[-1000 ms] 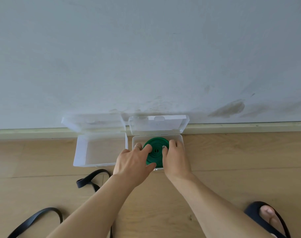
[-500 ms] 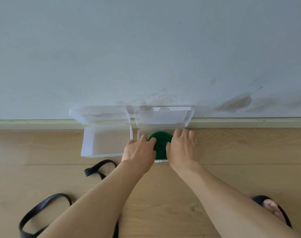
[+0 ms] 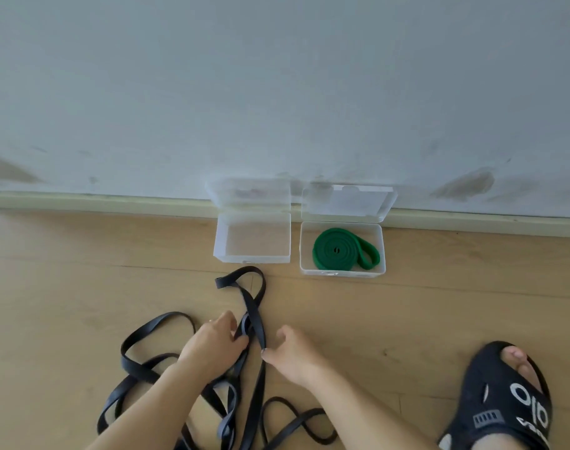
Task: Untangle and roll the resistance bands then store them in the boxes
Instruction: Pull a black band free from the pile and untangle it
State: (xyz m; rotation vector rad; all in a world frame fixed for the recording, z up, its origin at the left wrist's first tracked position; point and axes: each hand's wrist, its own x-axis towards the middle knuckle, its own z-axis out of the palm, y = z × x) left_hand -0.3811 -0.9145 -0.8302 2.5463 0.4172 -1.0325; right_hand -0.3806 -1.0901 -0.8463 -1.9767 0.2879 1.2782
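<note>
Both hands have left the green band [image 3: 342, 249] in its box [image 3: 342, 272]. Now the left hand [image 3: 212, 345] pinches the floppy black band [image 3: 254, 306] on the floor; the right hand [image 3: 293, 354], loosely curled, touches it.

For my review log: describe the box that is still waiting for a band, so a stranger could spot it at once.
Along the baseboard of the wall stand two clear plastic boxes side by side, lids open. The empty box is the left one, just beyond the black band; its neighbour, the right box, holds the rolled green band.
</note>
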